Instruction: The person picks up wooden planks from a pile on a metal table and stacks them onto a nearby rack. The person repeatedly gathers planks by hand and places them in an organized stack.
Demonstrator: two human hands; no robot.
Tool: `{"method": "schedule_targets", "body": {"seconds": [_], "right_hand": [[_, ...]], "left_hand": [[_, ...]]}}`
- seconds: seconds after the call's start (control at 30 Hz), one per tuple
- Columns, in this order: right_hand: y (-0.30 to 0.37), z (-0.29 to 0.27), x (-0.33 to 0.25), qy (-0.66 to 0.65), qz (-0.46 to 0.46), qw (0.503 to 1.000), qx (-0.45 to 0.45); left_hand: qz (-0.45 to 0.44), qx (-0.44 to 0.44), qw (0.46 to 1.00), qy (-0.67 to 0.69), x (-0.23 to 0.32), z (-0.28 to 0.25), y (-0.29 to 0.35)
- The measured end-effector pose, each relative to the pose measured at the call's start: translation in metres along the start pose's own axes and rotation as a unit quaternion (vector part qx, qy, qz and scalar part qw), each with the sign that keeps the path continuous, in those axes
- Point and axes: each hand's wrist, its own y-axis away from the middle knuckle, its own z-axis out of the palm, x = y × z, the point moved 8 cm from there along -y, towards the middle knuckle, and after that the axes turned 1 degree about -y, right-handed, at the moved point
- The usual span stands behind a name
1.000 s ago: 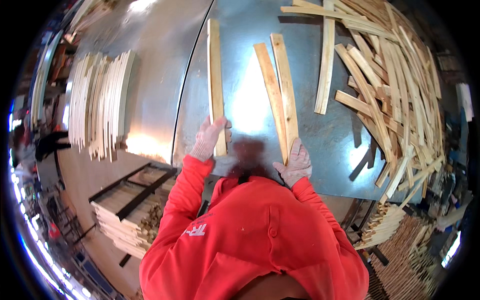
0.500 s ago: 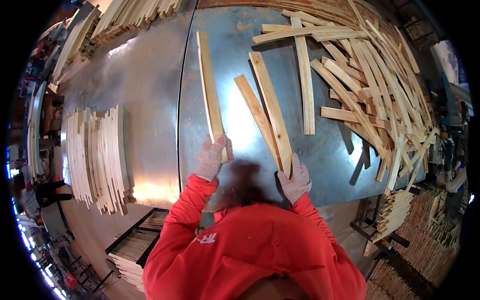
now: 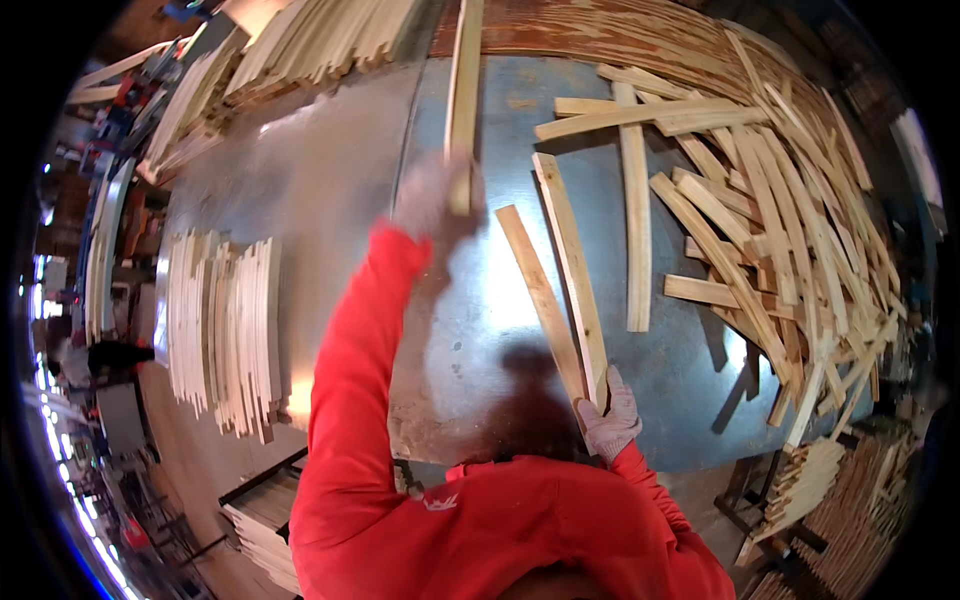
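My left hand (image 3: 432, 198), gloved and smeared by motion, is closed around the near end of a wooden slat (image 3: 463, 95). That slat points away from me toward the far edge of the metal-topped table. At the near right, my gloved right hand (image 3: 612, 420) grips the near end of another wooden slat (image 3: 572, 260), with the thumb side against it. A shorter, darker strip of wood (image 3: 540, 290) lies just left of that slat, its lower end close to my right fingers; whether they touch it I cannot tell.
A loose, tangled heap of slats (image 3: 770, 220) covers the table's right side, with a single slat (image 3: 635, 210) lying beside it. An even stack (image 3: 225, 330) sits at the left, more slats (image 3: 320, 40) at the far left. A brown wooden board (image 3: 600, 30) borders the far edge.
My left hand has carried its slat away from me, toward the far edge. My right hand keeps hold of its slat near the front edge. The whole view has shifted slightly.
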Motion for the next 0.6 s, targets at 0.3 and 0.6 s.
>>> {"method": "schedule_targets", "body": {"seconds": [0.3, 0.6], "right_hand": [[-0.077, 0.012, -0.049, -0.181, -0.089, 0.978, -0.042], [-0.391, -0.011, -0.037, -0.140, 0.136, 0.969, 0.153]], "left_hand": [[0.074, -0.282, 0.941, 0.172, 0.047, 0.166, 0.092], [-0.249, -0.014, 0.959, 0.136, -0.093, 0.062, 0.234]]}}
